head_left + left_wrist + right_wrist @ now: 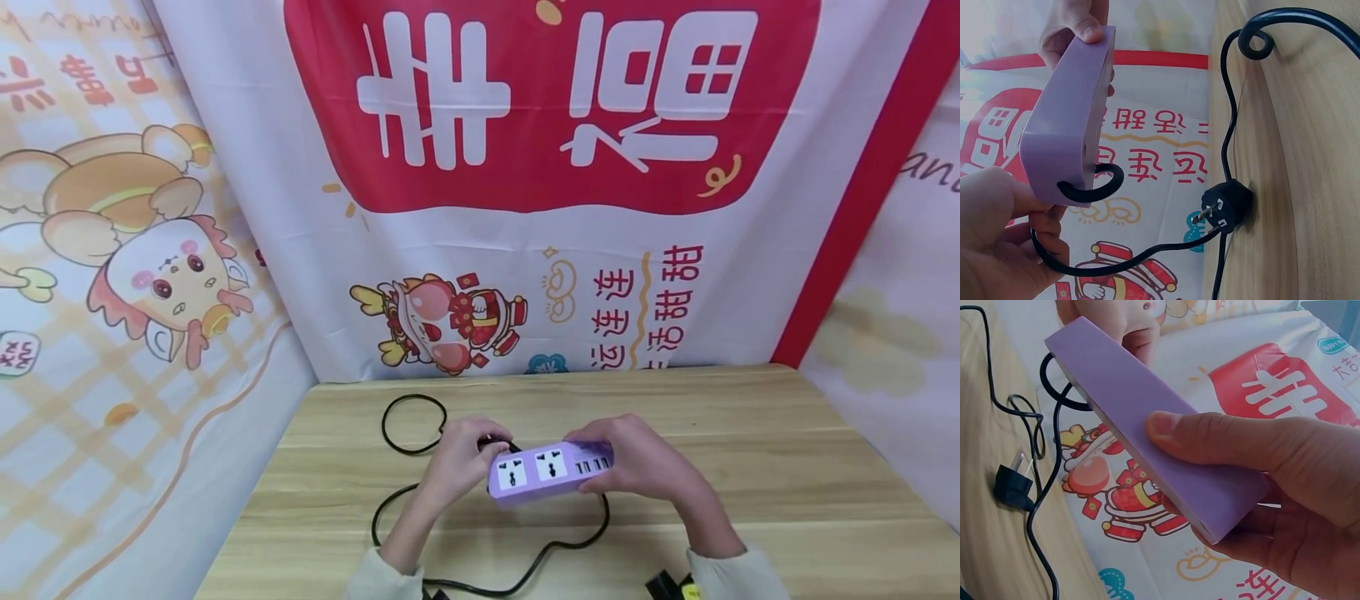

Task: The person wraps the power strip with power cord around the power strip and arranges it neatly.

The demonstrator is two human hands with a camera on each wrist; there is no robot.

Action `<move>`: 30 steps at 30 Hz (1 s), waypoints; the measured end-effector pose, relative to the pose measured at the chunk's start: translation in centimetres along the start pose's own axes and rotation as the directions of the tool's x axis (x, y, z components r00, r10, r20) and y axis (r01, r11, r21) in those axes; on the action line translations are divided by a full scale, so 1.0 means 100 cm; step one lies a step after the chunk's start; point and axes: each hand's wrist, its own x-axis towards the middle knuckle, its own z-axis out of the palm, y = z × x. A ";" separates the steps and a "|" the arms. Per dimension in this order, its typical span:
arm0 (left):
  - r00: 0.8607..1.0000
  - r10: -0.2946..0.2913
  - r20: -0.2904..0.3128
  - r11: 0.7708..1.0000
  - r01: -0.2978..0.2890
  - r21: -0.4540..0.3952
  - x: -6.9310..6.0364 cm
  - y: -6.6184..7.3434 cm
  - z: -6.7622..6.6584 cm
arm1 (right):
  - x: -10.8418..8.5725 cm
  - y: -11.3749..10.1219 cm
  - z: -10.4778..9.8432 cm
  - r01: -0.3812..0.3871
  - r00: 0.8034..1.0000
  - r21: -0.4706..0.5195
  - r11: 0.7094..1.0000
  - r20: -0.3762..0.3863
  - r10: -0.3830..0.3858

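Where hands [463, 458] [633, 458] grip, the power strip [551, 484] is smooth-sided.

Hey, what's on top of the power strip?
Two white sockets and USB ports show on the power strip; the right hand covers one end, hiding anything there.
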 end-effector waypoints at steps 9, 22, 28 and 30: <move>0.975 0.098 -0.200 0.990 -0.076 0.118 0.006 0.010 0.000 | 0.015 -0.004 0.008 -0.102 0.979 -0.057 0.993 -0.184 0.090; 0.948 -0.176 -0.266 0.929 0.071 -0.363 0.013 0.007 0.004 | 0.037 0.015 0.025 -0.130 0.917 0.097 0.987 -0.367 0.157; 0.964 -0.195 -0.181 0.907 0.107 -0.408 0.016 0.003 0.008 | 0.040 0.024 0.019 -0.131 0.890 0.256 0.958 -0.395 0.227; 0.971 -0.186 -0.148 0.894 0.104 -0.436 0.017 0.000 0.009 | 0.040 0.026 0.018 -0.130 0.887 0.305 0.943 -0.389 0.249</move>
